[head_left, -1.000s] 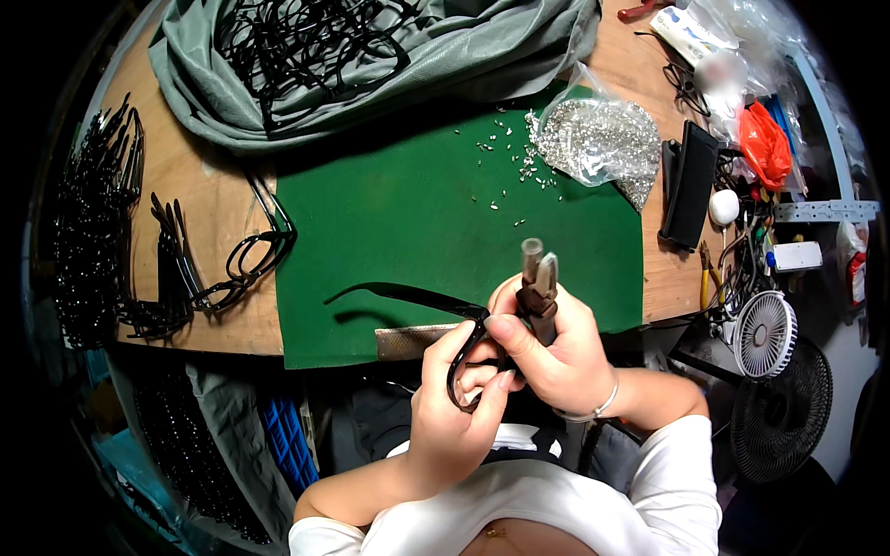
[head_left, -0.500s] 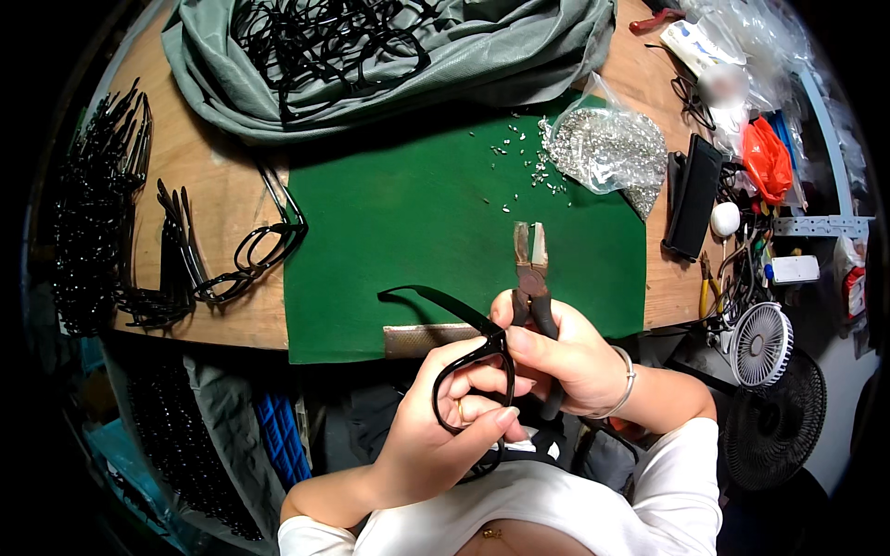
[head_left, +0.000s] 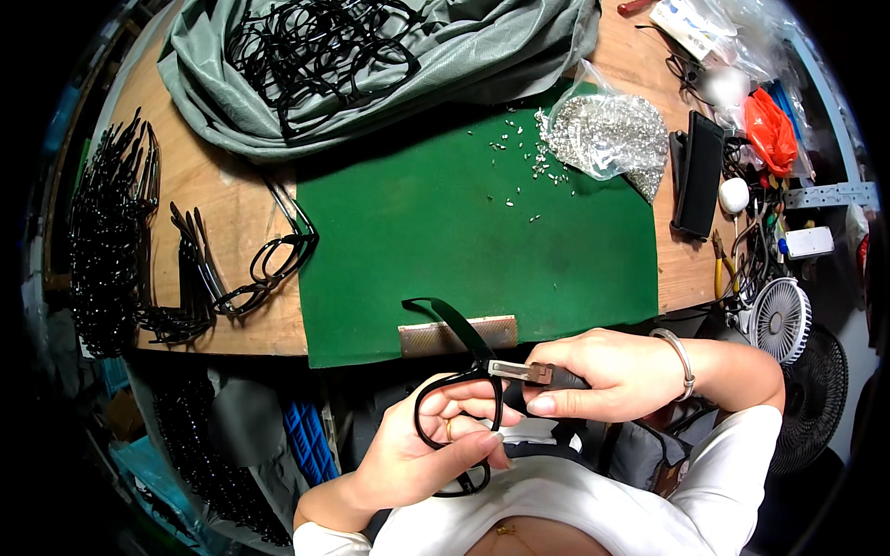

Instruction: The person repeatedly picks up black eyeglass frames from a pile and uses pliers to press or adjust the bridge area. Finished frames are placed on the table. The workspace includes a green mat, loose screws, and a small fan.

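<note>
My left hand (head_left: 408, 449) is closed round a black eyeglass frame (head_left: 456, 324), its fingers behind one rim and the thumb over the front. One temple arm of the frame points up and away over the mat's near edge. In my right hand (head_left: 607, 375) are pliers (head_left: 519, 372), gripped by the dark handles. The pliers lie sideways, and their jaws meet the frame's upper corner at the hinge. Whether a small part sits between the jaws cannot be made out. Below the rim in my hand, the second rim hangs partly hidden.
A green mat (head_left: 417, 241) covers the table, with a wood-like block (head_left: 422, 337) at its near edge. Small metal bits lie by a clear bag (head_left: 607, 134). A grey-green sack (head_left: 204, 93) holds black frames. More frames (head_left: 111, 250) stand left; a phone-like black object (head_left: 700, 176) lies right.
My right hand has turned the pliers from pointing away to pointing left, bringing their jaws onto the frame's hinge corner. My left hand still holds the frame. The whole view has shifted slightly.
</note>
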`<action>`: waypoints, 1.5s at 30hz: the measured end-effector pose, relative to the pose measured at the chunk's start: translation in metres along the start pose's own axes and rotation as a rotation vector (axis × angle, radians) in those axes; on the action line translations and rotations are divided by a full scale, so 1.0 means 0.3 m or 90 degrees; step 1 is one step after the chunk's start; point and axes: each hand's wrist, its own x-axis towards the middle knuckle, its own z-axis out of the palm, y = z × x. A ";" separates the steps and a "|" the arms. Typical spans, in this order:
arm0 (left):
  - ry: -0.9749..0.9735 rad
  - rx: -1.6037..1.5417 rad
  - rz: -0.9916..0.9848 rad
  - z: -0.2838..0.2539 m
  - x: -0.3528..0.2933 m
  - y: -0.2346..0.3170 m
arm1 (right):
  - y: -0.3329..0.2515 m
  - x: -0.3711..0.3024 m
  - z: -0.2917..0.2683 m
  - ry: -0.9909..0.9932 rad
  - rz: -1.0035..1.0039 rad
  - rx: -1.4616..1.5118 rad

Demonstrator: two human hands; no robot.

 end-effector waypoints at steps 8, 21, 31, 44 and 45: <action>0.057 0.057 -0.031 0.017 -0.001 -0.015 | -0.020 0.009 0.016 0.089 0.027 -0.196; 0.063 0.061 -0.018 0.036 0.028 0.018 | 0.078 0.004 -0.109 0.174 0.029 -0.264; 0.269 0.542 0.213 -0.143 0.075 0.150 | 0.211 0.094 -0.076 0.445 -0.078 -0.279; 0.451 1.326 0.199 -0.401 0.085 0.315 | 0.180 0.090 -0.077 0.411 -0.105 -0.225; 0.434 1.352 0.233 -0.398 0.089 0.329 | 0.183 0.085 -0.076 0.416 -0.100 -0.219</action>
